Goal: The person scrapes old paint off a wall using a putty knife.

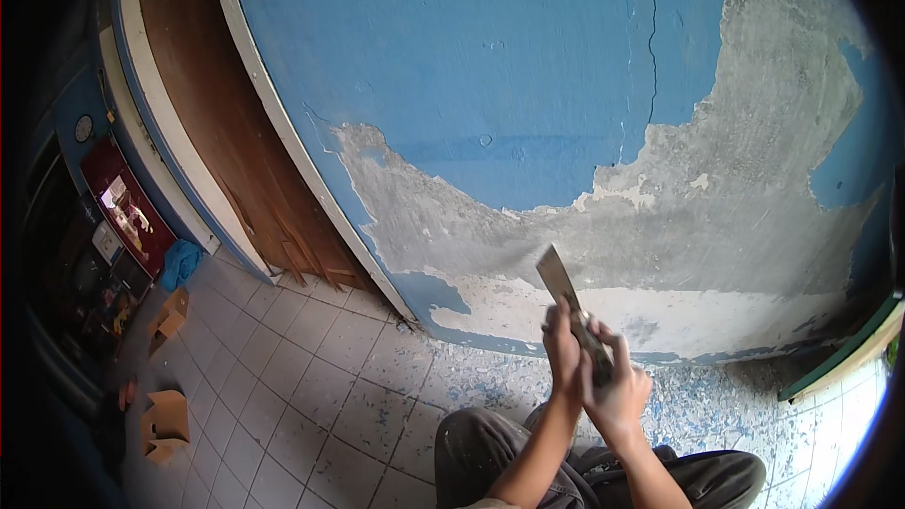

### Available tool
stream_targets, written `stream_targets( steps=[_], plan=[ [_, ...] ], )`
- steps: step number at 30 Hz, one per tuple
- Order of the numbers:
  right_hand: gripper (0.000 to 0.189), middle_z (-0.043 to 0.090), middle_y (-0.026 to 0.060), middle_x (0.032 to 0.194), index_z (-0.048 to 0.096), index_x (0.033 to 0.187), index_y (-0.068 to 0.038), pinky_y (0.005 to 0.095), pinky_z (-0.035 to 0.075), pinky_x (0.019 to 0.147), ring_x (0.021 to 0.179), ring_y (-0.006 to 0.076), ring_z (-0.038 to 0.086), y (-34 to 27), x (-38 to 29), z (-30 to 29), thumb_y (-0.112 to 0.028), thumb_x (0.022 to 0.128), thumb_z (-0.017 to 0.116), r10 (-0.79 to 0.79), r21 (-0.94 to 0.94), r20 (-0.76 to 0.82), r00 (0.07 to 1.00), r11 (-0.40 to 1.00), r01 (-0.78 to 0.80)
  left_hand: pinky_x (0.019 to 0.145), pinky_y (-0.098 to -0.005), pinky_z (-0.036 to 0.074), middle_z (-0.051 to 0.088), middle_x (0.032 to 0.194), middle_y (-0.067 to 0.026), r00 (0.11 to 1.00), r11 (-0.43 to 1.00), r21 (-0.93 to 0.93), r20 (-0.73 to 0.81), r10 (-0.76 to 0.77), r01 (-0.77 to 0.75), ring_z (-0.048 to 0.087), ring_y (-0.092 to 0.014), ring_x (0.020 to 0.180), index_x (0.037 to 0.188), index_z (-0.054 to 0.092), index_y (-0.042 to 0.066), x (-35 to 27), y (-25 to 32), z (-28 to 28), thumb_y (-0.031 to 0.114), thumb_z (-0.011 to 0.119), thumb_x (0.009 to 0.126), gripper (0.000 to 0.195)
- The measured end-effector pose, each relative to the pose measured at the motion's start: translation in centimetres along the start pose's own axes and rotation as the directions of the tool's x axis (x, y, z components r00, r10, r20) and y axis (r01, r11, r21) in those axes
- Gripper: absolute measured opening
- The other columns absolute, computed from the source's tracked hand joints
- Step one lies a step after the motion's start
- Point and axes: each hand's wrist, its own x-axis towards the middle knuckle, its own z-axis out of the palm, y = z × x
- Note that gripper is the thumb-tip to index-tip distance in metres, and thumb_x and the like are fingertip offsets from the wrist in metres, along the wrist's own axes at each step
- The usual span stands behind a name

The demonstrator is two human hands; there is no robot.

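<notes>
Both of my hands are on one scraper (556, 274) with a flat metal blade, raised in front of the wall. My left hand (563, 350) grips it near the base of the blade, and my right hand (619, 385) is closed around the handle just behind. The blade's tip points up and to the left over bare grey plaster (495, 237); whether it touches the wall cannot be told. Around the plaster, blue paint (452, 63) remains with ragged edges, and a crack runs down its upper right part. A whitish band (679, 311) lies low on the wall.
Paint flakes cover the floor tiles (382, 382) along the wall's foot. A brown wooden door (233, 134) with splintered lower edge is at left. Beyond it lie opened cardboard boxes (168, 424) and a blue plastic bag (181, 263). A green-edged board (841, 346) is at right.
</notes>
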Motion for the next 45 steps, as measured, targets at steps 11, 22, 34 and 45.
stream_targets(
  steps=[11,22,34,45],
  plan=[
    [0.029,0.065,0.0156,0.084,0.052,0.102,-0.007,0.0342,0.051,0.053,0.061,0.0293,0.065,-4.2,1.7,2.2,-0.017,0.077,0.060,-0.016,0.131,0.053,0.998,0.991,0.009,0.046,-0.0268,0.043,0.045,0.057,-0.0016,0.995,0.985,0.152,-0.051,0.089,-0.080,0.048,-0.013,0.050,0.080,0.042,0.012,2.3,6.0,-0.4,0.036,0.051,0.089,0.027],
    [0.027,0.063,0.0137,0.068,0.051,0.101,-0.009,0.0391,0.047,0.049,0.053,0.0329,0.061,-6.4,2.6,4.0,-0.019,0.078,0.059,-0.024,0.038,0.052,0.998,0.999,0.022,0.049,-0.0287,0.045,0.043,0.054,-0.0037,0.999,0.999,-0.014,-0.013,0.044,-0.044,0.050,-0.016,0.050,0.074,0.038,0.011,3.6,8.4,-0.2,0.033,0.053,0.089,0.031],
    [0.029,0.065,0.0133,0.074,0.053,0.105,-0.011,0.0353,0.050,0.051,0.054,0.0300,0.062,-5.2,3.2,4.8,-0.019,0.078,0.059,-0.008,0.131,0.061,0.998,0.991,0.000,0.048,-0.0282,0.041,0.045,0.065,-0.0030,0.925,0.900,0.341,-0.167,0.342,-0.272,0.048,-0.013,0.053,0.072,0.041,0.008,5.8,7.5,-1.4,0.035,0.054,0.088,0.034],
    [0.031,0.065,0.0149,0.076,0.050,0.104,-0.006,0.0350,0.050,0.050,0.056,0.0292,0.063,-5.8,-0.7,4.2,-0.018,0.077,0.059,-0.036,0.173,0.008,0.999,0.984,0.034,0.041,-0.0281,0.043,0.043,0.058,-0.0013,0.976,0.937,0.307,-0.081,0.202,-0.168,0.048,-0.013,0.046,0.085,0.042,0.014,1.9,8.1,-3.6,0.035,0.057,0.085,0.026]
  ],
)
